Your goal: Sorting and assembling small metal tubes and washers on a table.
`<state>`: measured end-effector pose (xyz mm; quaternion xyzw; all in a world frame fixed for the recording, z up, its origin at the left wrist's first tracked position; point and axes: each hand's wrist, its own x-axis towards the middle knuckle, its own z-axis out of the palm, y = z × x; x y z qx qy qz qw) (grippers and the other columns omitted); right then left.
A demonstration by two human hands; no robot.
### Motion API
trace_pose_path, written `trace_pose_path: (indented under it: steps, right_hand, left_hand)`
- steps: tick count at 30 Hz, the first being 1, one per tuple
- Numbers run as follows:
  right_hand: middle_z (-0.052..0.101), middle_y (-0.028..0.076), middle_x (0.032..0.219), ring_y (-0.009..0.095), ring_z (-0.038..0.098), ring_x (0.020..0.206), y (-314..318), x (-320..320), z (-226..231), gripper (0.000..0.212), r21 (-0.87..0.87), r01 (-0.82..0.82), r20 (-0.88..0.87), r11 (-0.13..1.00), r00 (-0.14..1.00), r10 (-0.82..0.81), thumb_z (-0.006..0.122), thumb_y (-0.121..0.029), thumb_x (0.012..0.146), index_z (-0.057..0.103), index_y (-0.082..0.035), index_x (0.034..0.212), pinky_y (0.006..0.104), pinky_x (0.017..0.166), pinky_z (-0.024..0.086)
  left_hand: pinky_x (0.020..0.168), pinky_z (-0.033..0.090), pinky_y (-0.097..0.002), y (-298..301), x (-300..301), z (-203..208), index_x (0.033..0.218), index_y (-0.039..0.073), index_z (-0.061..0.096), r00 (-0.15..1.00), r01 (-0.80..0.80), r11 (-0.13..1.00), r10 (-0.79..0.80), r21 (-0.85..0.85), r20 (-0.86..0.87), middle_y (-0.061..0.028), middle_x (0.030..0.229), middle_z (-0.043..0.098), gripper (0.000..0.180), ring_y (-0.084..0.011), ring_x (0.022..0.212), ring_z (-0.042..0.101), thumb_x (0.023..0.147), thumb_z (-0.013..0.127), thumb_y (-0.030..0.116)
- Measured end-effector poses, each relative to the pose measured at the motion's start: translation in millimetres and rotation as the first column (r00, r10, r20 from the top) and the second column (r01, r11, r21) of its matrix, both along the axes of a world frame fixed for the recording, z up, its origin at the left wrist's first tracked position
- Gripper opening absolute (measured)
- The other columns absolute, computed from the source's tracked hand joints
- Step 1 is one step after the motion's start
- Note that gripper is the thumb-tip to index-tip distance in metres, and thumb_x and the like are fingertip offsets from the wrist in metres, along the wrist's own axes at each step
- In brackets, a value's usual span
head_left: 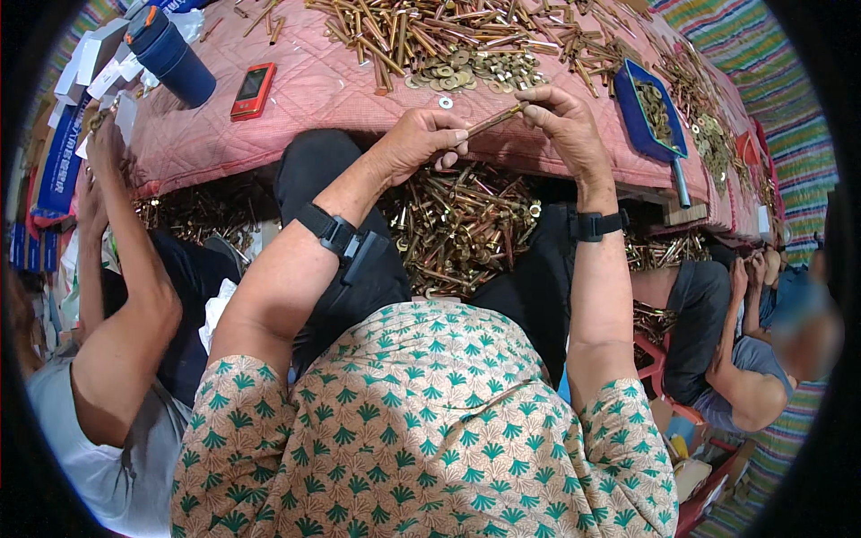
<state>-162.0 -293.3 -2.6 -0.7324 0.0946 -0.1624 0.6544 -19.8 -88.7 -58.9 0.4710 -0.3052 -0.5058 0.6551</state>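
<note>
Green-and-white patterned fabric of the person's short-sleeved shirt (421, 430) fills the lower middle of the view, with both bare forearms rising out of it toward the table. Each wrist carries a black strap band, the left one (334, 235) and the right one (595, 224). The left hand (421, 143) is closed around the lower end of a long brass-coloured metal bolt (495, 118), thumb and fingers pinching it. The right hand (565, 121) grips the bolt's upper end between thumb and forefinger, so the bolt slants between the two hands just above the near edge of the pink quilted table cover (296, 90). Below the hands, between the person's dark-trousered knees, lies a heap of finished brass bolts (462, 229). On the cover beyond the hands sits a small pile of flat brass washers (466, 70), and farther back a wide spread of loose brass bolts (430, 27). A blue plastic scoop tray holding washers (647, 117) rests to the right of the hands. To the left on the cover lie a red mobile phone (253, 90) and a dark blue drinking flask with an orange button (170, 54). A co-worker's arm (117, 296) reaches up at the left, and another seated person (726, 350) is at the right.
</note>
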Motion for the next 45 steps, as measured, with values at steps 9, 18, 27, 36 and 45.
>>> trace_pose_path:
  steps: [9,18,27,36,45]
  right_hand:
    - [0.063,-0.002,0.080,0.004,0.051,0.063,-2.4,0.0,-6.1,0.013,0.104,0.000,-0.023,0.995,1.000,0.003,0.067,-0.009,0.086,0.065,-0.003,0.097,0.0178,0.057,0.041]
    - [0.057,-0.004,0.073,0.004,0.048,0.059,2.2,5.6,-18.2,0.010,0.160,0.043,0.032,0.986,0.998,-0.049,0.067,-0.013,0.087,0.062,-0.006,0.091,0.0187,0.054,0.039]
    - [0.054,-0.004,0.069,0.003,0.045,0.056,8.0,8.2,-28.1,0.008,0.189,0.098,0.061,0.977,0.992,-0.111,0.066,-0.013,0.088,0.061,-0.006,0.090,0.0188,0.050,0.036]
    - [0.052,-0.005,0.068,0.003,0.042,0.054,21.9,2.4,-22.2,0.009,0.337,0.037,0.122,0.941,0.989,-0.082,0.064,-0.014,0.090,0.060,-0.006,0.087,0.0196,0.046,0.032]
    - [0.053,-0.005,0.070,0.003,0.043,0.055,17.2,-0.4,-28.6,0.011,0.362,0.052,0.082,0.931,0.993,-0.087,0.066,-0.013,0.089,0.058,-0.007,0.084,0.0184,0.047,0.032]
  left_hand:
    - [0.049,0.044,-0.0173,-1.2,2.6,-3.8,0.102,-0.001,0.065,0.999,0.011,1.000,-0.011,-0.011,0.032,-0.0026,0.079,0.064,0.019,-0.0058,0.060,0.056,0.091,0.062,0.015]
    - [0.049,0.043,-0.0180,-1.7,1.4,-4.5,0.107,-0.001,0.064,0.998,-0.008,1.000,0.008,0.001,0.060,-0.0032,0.080,0.064,0.022,-0.0063,0.060,0.056,0.091,0.062,0.015]
    - [0.049,0.042,-0.0181,-2.4,-0.5,-2.8,0.106,-0.001,0.064,0.998,-0.002,1.000,0.002,0.003,0.064,-0.0033,0.080,0.063,0.022,-0.0066,0.060,0.056,0.091,0.062,0.014]
    - [0.049,0.043,-0.0185,-2.4,0.9,-6.9,0.104,0.000,0.064,0.999,0.028,1.000,-0.028,0.009,0.045,-0.0036,0.081,0.064,0.020,-0.0070,0.060,0.056,0.090,0.062,0.015]
    - [0.049,0.044,-0.0185,-3.2,-0.7,-5.7,0.106,-0.001,0.064,0.997,0.039,0.999,-0.041,0.031,0.067,-0.0028,0.081,0.064,0.022,-0.0067,0.060,0.056,0.091,0.062,0.016]
